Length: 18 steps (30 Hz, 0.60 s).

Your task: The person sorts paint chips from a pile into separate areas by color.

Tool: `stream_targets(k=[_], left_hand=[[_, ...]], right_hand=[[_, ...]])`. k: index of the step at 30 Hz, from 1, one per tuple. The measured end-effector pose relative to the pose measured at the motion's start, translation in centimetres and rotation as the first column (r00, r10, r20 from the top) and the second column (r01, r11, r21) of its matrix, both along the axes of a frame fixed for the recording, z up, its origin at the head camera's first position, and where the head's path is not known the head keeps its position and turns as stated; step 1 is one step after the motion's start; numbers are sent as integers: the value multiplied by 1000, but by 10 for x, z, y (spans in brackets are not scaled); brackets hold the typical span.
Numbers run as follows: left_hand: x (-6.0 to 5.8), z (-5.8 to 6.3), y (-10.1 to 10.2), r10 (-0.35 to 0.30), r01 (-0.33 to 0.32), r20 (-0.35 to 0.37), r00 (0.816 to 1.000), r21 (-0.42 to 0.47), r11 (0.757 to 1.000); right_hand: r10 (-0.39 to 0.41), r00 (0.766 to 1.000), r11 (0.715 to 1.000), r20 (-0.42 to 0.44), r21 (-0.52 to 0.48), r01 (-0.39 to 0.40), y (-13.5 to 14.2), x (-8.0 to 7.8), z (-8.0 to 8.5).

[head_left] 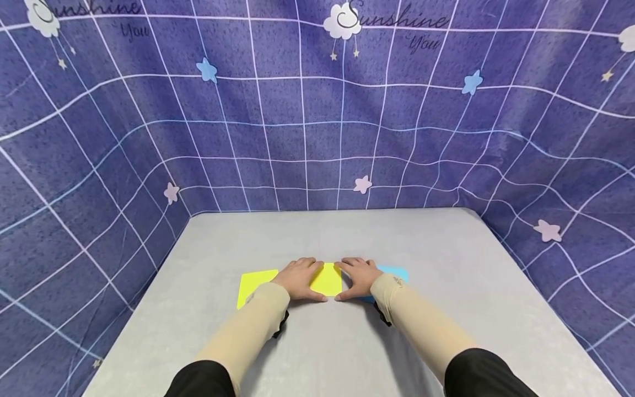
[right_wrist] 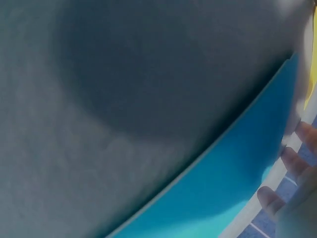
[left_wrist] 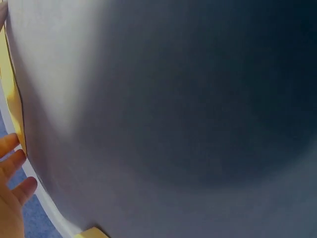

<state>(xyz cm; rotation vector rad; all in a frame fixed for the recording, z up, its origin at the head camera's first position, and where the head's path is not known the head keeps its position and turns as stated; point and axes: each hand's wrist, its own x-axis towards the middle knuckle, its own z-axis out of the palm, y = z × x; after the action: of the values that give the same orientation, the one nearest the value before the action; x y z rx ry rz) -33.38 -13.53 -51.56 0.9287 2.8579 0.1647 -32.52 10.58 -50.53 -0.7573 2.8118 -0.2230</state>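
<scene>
A yellow paper sheet lies on the grey table between my two hands. My left hand rests flat on its left edge with fingers spread, and my right hand rests flat on its right edge. A second yellow sheet lies to the left, partly under my left wrist. A blue sheet lies to the right, partly under my right hand; in the right wrist view the blue sheet fills the lower part beside my fingers. My left fingers show at the left wrist view's edge.
A blue grid-patterned cloth with stars and clouds walls in the table at the back and both sides. The table's far half shows bare grey surface.
</scene>
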Motion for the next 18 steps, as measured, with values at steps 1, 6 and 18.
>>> stream_targets(k=[1,6,18], left_hand=[[0,-1,0,-6,6,-4,1000,1,1000],[0,-2,1,-29,29,-31,999,10,1000],[3,3,3,-10,11,-21,1000,56,998]], right_hand=[[1,1000,1000,-4,-2,-1,0,0,-1],[9,1000,1000,-16,-20,-10,1,-3,-1],[17,1000,999,-16,-35,-17,1,-6,-7]])
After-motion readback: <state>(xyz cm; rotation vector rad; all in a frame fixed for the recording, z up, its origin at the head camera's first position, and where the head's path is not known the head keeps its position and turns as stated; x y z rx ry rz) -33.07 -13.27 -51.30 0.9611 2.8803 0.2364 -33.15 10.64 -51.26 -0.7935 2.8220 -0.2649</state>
